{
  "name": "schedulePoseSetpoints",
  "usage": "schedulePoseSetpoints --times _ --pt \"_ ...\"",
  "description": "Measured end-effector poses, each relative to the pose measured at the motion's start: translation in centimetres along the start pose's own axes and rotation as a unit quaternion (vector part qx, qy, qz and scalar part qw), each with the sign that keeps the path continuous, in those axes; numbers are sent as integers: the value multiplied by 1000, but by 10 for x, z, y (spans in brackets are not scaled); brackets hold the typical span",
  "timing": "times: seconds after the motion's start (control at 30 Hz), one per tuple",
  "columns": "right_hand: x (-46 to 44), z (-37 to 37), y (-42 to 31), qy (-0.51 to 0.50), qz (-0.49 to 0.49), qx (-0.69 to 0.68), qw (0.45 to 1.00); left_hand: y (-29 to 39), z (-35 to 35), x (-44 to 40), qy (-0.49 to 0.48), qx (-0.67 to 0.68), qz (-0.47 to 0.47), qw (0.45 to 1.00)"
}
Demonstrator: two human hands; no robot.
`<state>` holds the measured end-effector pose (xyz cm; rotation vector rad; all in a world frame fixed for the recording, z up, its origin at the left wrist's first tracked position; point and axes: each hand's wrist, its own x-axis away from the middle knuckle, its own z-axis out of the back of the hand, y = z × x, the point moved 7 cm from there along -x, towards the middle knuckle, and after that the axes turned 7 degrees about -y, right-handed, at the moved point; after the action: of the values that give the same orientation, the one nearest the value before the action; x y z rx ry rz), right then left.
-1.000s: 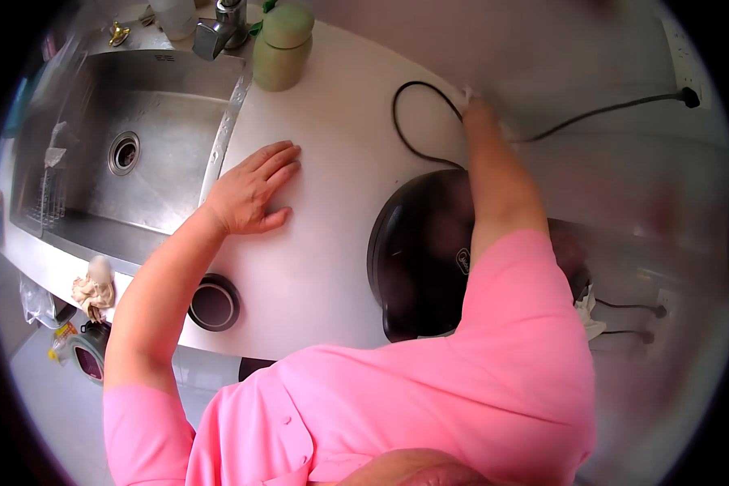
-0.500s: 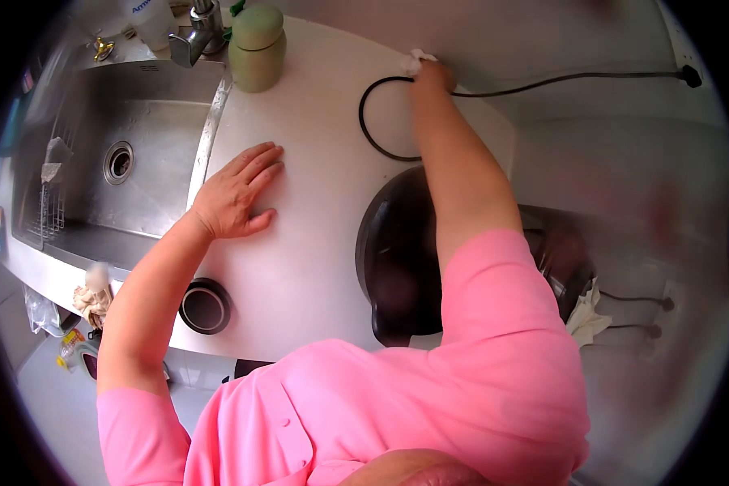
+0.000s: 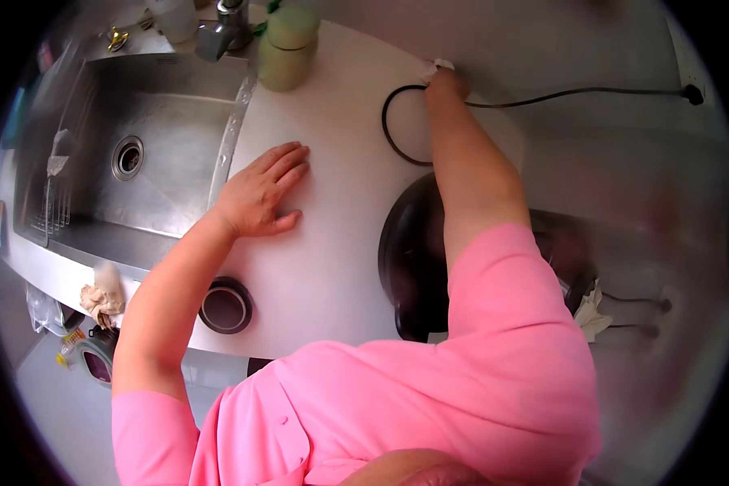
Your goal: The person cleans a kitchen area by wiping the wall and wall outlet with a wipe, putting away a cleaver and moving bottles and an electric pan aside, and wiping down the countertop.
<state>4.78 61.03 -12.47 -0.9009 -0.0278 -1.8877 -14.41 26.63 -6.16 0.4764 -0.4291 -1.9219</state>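
Note:
My left hand (image 3: 266, 192) lies flat on the white countertop (image 3: 332, 243), fingers spread, between the sink and a black appliance. At the back edge by the wall, my right hand (image 3: 449, 80) is closed on a white cloth (image 3: 440, 68); its fingers are partly hidden. A black cord (image 3: 390, 134) loops on the counter beside that hand and runs right to a wall plug (image 3: 692, 94). The round, glossy black appliance (image 3: 413, 251) sits under my right forearm, which covers part of it.
A steel sink (image 3: 170, 121) with a tap (image 3: 228, 28) is at the left, a green jar (image 3: 288, 49) beside it. Near the front edge are a round dark lid (image 3: 225, 305) and a crumpled beige cloth (image 3: 102, 301). Another white cloth (image 3: 593, 314) lies at the right.
Over the last second my right hand and the white cloth have moved left along the back edge, and the cord's loop has shifted. My left hand stays flat on the counter. The view has shifted slightly.

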Motion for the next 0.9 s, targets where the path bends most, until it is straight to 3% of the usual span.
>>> schedulePoseSetpoints --times 0.03,0.07,0.1,0.17,0.23,0.3,0.37,0.53,0.6,0.63,0.7,0.8,0.87,0.9 --pt "29 1 2 13 -6 -256 967 -2 -4 0 -7 -11 -7 1000" --pt "30 -3 4 23 -9 -379 925 -2 -5 -1 -9 -11 -9 1000" --pt "20 -2 9 32 -2 -408 913 -2 -5 -1 -17 -14 -8 1000" --pt "3 6 11 59 16 -316 947 -2 -9 -1 -30 -24 -5 999" --pt "-21 13 5 84 39 -82 992 -2 -9 -2 -38 -24 -2 999" --pt "-39 18 2 98 54 58 992 -3 -10 -2 -44 -24 -1 999" --pt "-48 22 4 106 62 111 986 -4 -9 -1 -37 -13 -3 999" --pt "-95 32 21 136 108 284 943 -6 -7 4 -5 -12 -9 1000" --pt "-171 22 41 212 253 378 865 -9 -17 3 -17 -15 8 1000" --pt "-138 28 24 156 171 367 901 -7 -14 3 -16 -9 9 1000" --pt "-70 15 -4 108 109 361 920 -2 -2 3 -6 -25 9 1000" --pt "-31 -15 -34 108 87 240 961 -2 -4 4 14 -36 1 999" --pt "-8 -38 -36 97 63 -57 992 -2 -4 4 16 -32 0 999" --pt "7 -51 -35 76 51 -283 955 -2 -3 4 18 -27 2 999"
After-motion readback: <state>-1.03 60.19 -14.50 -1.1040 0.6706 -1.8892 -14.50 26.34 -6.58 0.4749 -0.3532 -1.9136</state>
